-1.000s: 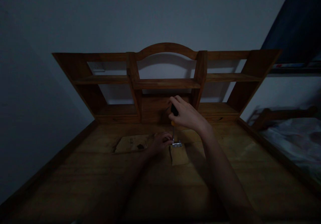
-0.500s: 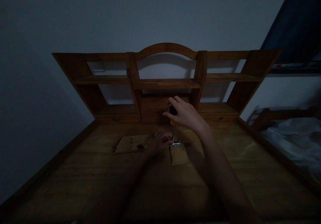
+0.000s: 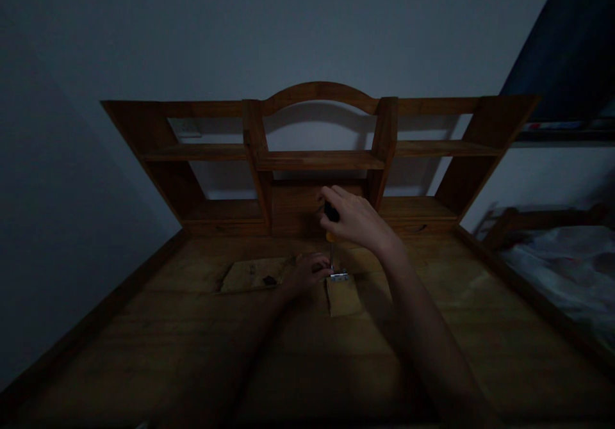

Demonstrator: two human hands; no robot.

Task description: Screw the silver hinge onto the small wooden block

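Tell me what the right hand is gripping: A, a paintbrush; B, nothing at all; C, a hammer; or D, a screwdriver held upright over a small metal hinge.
D: the right hand wraps the dark handle of a screwdriver whose shaft stands upright, tip down at the metal hinge on the small wooden block.

We count two hands: one left hand (image 3: 307, 271) and one right hand (image 3: 354, 219). We see one screwdriver (image 3: 331, 237) and one small metal hinge (image 3: 339, 276). Two flat pieces of wood lie on the desk: one wider board (image 3: 252, 274) and one small block (image 3: 344, 297). There is one wooden desk (image 3: 144, 346), with one shelf unit (image 3: 317, 159) at its back. One bed (image 3: 562, 262) stands off to the right.
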